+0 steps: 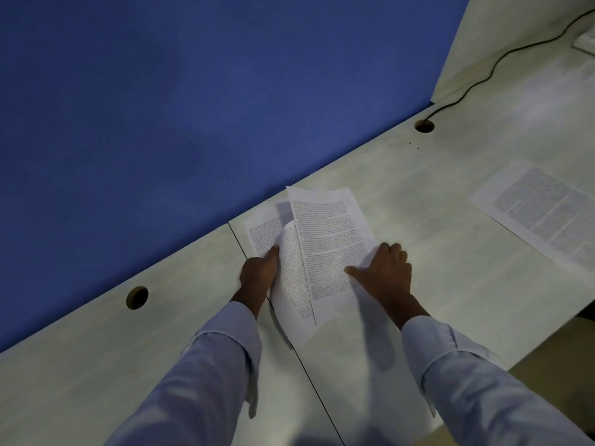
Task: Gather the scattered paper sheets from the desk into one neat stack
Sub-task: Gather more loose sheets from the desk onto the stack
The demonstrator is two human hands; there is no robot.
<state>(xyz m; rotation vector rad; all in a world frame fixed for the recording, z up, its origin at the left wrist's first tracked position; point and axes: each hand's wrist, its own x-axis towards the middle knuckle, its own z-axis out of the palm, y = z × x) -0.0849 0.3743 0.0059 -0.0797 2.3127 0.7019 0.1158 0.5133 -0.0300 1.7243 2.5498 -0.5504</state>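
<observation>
- While it rests on the counter (418, 204), L hand (259, 272) grips the bent sheet (291, 268), fingers curled round its left edge.
- R hand (383, 272) pinches the top sheet (328, 233), thumb on print; both sheets overlap a flat sheet (262, 231).
- Lone sheet (541, 217) lies well apart, far right.

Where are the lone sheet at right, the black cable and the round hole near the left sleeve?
lone sheet (541, 217), head view, its printed text
black cable (493, 68), head view, its middle bend
round hole (137, 297), head view, its dark centre
</observation>
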